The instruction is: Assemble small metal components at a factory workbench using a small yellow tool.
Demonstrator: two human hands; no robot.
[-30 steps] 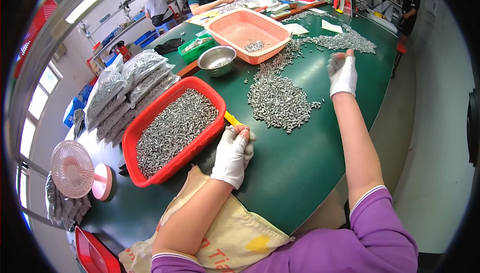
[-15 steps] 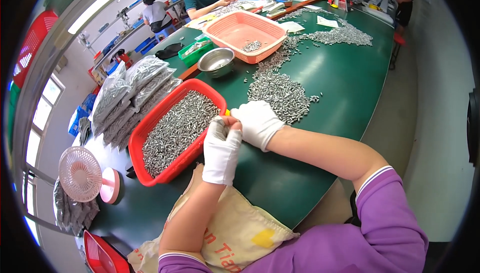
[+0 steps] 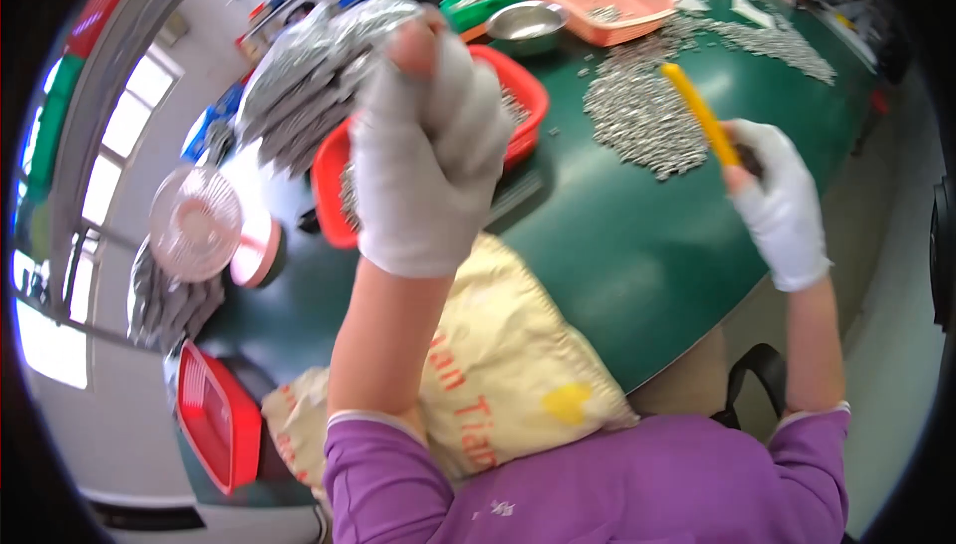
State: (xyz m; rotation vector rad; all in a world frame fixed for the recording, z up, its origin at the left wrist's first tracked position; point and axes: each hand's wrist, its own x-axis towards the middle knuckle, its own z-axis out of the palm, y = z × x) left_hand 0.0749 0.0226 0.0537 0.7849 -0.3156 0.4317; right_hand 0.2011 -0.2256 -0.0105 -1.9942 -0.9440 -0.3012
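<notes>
The left hand (image 3: 428, 166) is blurry and hides much of the red basket (image 3: 533, 93). You can't see if that hand holds anything. The right hand (image 3: 785, 208) covers the near end of the yellow stick (image 3: 699, 118). The silver bits (image 3: 642, 116) are too tiny to count.

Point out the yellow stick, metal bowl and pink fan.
Yellow stick (image 3: 701, 112): head view, middle of its length.
Metal bowl (image 3: 528, 45): head view, outer wall.
Pink fan (image 3: 196, 223): head view, round grille.

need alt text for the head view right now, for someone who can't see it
Gloved right hand holding a narrow yellow tool near a pile of small metal pieces on a green table. The gloved left hand, blurred near the camera, partly hides a red basket of similar pieces.
</notes>
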